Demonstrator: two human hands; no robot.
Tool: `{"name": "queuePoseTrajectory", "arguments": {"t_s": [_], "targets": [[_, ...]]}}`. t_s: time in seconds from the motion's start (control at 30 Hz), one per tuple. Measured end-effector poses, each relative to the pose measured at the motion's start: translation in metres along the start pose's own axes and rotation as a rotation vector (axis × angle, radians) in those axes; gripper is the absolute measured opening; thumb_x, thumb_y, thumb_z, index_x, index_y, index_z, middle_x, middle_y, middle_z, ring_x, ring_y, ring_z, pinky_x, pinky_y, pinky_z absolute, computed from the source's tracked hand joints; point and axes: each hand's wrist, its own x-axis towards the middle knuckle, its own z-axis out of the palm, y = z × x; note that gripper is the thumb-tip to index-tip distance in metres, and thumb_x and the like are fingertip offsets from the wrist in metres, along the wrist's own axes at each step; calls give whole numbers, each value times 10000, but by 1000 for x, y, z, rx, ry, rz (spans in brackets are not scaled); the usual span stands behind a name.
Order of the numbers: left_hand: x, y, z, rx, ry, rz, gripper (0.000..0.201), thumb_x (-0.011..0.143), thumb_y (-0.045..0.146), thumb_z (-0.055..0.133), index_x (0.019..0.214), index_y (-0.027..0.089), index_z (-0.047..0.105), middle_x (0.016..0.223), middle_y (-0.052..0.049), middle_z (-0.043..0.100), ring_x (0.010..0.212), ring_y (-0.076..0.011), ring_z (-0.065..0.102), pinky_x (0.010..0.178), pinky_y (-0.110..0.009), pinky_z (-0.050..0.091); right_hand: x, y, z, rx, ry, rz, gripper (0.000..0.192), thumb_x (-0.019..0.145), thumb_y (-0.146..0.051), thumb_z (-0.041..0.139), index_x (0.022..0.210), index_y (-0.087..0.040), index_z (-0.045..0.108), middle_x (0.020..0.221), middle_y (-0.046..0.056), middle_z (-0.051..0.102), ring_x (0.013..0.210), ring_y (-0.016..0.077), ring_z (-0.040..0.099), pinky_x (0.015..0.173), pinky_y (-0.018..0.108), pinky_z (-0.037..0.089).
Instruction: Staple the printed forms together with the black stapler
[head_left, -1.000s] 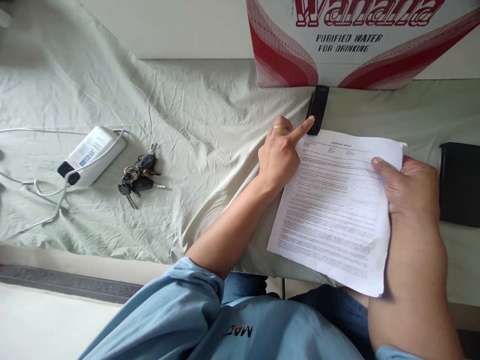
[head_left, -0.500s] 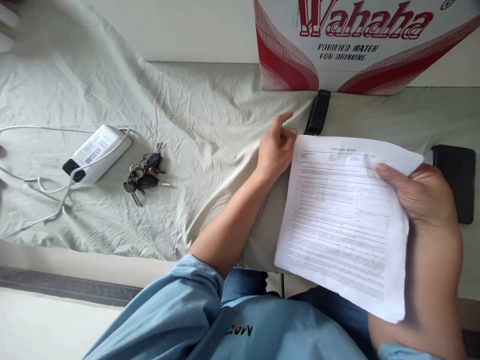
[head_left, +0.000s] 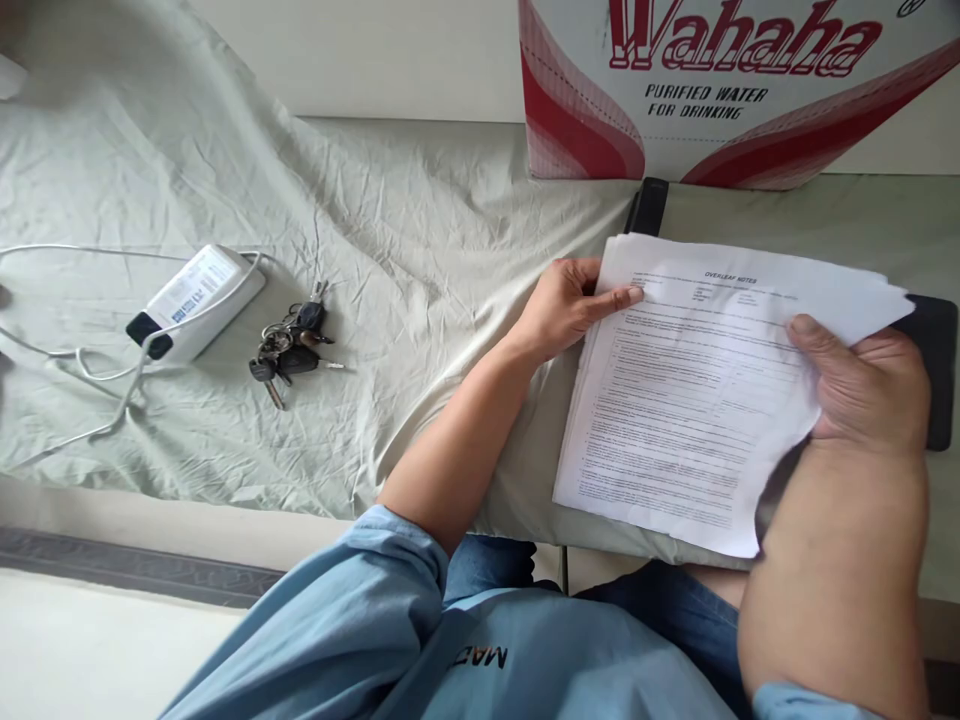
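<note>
Since the earlier frame, the left hand (head_left: 566, 305) has come back from the black stapler (head_left: 646, 207) and is now pinching the upper left corner of the printed sheets (head_left: 697, 390), while the right hand (head_left: 862, 390) is gripping their right edge, thumb on top. Both are holding the sheets over the near edge of the cloth-covered table (head_left: 420, 230), in front of the water carton (head_left: 720, 90). Keys (head_left: 289, 345) and a white charger (head_left: 195, 300) are lying well to the left.
</note>
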Motion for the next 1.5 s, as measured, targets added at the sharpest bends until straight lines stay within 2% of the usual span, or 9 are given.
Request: {"name": "queuePoseTrajectory", "arguments": {"t_s": [0.17, 0.3, 0.47, 0.57, 0.8, 1.0, 1.2, 1.4, 1.5], "targets": [[2, 1, 1, -154, -21, -76, 565, 1037, 743, 932, 999, 209, 753, 1020, -90, 857, 989, -267, 873, 872, -426, 738, 4, 6, 1, 72, -38, -11, 631, 402, -528, 1203, 824, -272, 810, 988, 62, 885, 1274, 425, 865, 1299, 787, 609], [1, 1, -1, -237, -75, -93, 585, 1157, 782, 742, 983, 224, 743, 986, -82, 847, 969, -236, 847, 881, -408, 726, 11, 11, -2, 54, 69, -125, 613, 423, -597, 1187, 746, -270, 781, 925, 64, 850, 1209, 436, 865, 1283, 826, 597], [4, -3, -1, -57, -17, -65, 809, 989, 961, 824, 741, 252, 524, 710, -14, 550, 727, -171, 618, 660, -364, 583, 20, 16, -9, 34, 134, -242, 573, 466, -637, 1160, 796, -278, 859, 855, 45, 809, 1162, 455, 870, 1295, 850, 561], [8, -6, 0, -2, 35, -12, 823, 954, 960, 868, 750, 250, 506, 719, 0, 468, 744, -166, 587, 680, -361, 566, 22, 20, -11, 11, 124, -288, 556, 545, -669, 1134, 857, -282, 884, 872, 41, 814, 1162, 459, 878, 1276, 863, 567], [11, -10, 6, -83, 145, -16, 567, 1216, 753, 660, 970, 243, 623, 867, -19, 593, 891, -188, 731, 801, -353, 649, 26, 25, -11, 39, 160, -351, 537, 574, -659, 1135, 823, -260, 875, 894, 56, 828, 1052, 427, 879, 1221, 856, 587], [10, -10, 6, -154, 28, -106, 464, 1220, 713, 655, 1310, 277, 788, 1039, -66, 816, 1168, -299, 874, 927, -420, 722, 23, 24, -4, 69, 151, -374, 485, 577, -589, 1152, 813, -253, 895, 922, 60, 851, 1026, 394, 866, 1210, 793, 613], [10, -1, 6, -328, -55, -224, 444, 1260, 601, 603, 1177, 219, 814, 1037, -103, 872, 1184, -315, 909, 968, -457, 760, 23, 29, -4, 92, 140, -386, 495, 587, -573, 1172, 918, -274, 958, 958, 35, 885, 1053, 372, 875, 1219, 747, 644], [0, 6, 11, -478, -35, -251, 583, 1115, 789, 756, 1123, 210, 820, 1090, -106, 888, 1366, -370, 877, 1097, -445, 758, 27, 36, -1, 116, 135, -394, 683, 463, -740, 1196, 923, -291, 965, 930, -10, 882, 966, 317, 852, 1236, 748, 666], [-2, 4, 11, -503, -38, -243, 557, 1092, 761, 804, 1117, 204, 829, 1059, -107, 894, 1430, -381, 850, 1116, -416, 744, 25, 34, 3, 115, 135, -381, 635, 500, -717, 1191, 912, -292, 962, 957, -18, 899, 953, 296, 843, 1238, 734, 675]]}}
